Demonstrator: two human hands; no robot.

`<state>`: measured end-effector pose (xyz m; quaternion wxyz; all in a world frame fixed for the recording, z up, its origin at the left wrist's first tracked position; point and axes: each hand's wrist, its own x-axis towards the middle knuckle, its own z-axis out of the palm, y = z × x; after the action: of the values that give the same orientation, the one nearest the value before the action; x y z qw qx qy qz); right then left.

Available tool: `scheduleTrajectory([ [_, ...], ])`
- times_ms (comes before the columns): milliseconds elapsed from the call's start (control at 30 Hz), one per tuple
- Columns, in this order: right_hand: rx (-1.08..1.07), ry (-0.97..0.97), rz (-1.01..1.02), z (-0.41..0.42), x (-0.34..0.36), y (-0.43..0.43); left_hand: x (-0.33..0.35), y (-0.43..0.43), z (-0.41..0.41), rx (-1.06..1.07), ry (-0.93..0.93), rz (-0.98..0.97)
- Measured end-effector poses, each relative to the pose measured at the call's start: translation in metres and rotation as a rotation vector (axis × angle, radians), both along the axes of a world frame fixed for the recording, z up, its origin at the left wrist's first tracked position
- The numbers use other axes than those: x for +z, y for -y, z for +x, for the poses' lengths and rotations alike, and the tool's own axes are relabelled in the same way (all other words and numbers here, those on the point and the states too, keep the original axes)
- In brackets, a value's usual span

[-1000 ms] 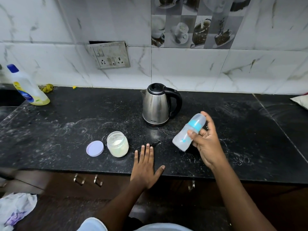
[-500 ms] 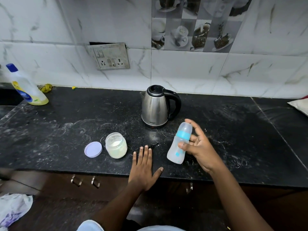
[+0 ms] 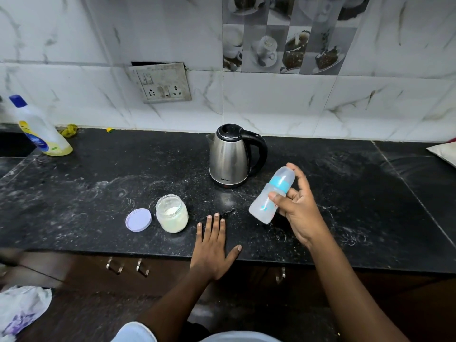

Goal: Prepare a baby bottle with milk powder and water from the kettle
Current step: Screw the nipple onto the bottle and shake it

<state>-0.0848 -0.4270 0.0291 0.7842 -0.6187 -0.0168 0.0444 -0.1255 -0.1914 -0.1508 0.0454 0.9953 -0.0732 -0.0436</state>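
A: Holding anything on the right?

B: Gripping the baby bottle (image 3: 271,196) with the right hand (image 3: 299,213), thumb curling across the front, fingers wrapping behind. Keeping it off the counter (image 3: 98,181), tilting the capped top toward 1 o'clock, near the kettle (image 3: 229,159) at its 4 o'clock.

A: Carrying anything inside?

B: Looking cloudy through the plastic, wearing a blue collar and a clear cap; cannot tell how full.

A: And on the left?

B: Pressing the left hand (image 3: 212,250) flat by the counter's near edge, laying 4 fingers together toward 12 o'clock, spreading the thumb toward 2 o'clock, holding nothing.

A: Seeing other containers?

B: Spotting 1 glass jar (image 3: 172,213) standing open at 10 o'clock from the left hand, holding white powder in its lower part. Noting 1 lilac lid (image 3: 138,219) lying flat just beside the jar at its 9 o'clock. Finding the steel kettle at 12 o'clock, black lid sitting closed, handle pointing to 3 o'clock, hiding its contents. Catching 1 detergent bottle (image 3: 40,129) far off at 10 o'clock by the wall, wearing a blue cap, carrying yellow liquid low down.
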Motion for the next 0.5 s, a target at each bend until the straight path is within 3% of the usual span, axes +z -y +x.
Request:
scheduleTrajectory([
  [133,0.174,0.010,-0.046,-0.004,0.000,-0.002,0.000,0.000,0.000,0.008,-0.002,-0.004],
  [300,-0.078,-0.003,0.071,0.004,0.009,0.003,0.001,0.000,0.000,0.004,-0.009,-0.014],
  [433,0.158,-0.008,-0.052,-0.004,0.007,0.002,0.001,0.000,0.000,0.005,-0.015,-0.009],
  [500,0.161,-0.011,-0.061,-0.006,0.006,0.002,0.001,0.000,0.000,0.005,-0.019,-0.014],
])
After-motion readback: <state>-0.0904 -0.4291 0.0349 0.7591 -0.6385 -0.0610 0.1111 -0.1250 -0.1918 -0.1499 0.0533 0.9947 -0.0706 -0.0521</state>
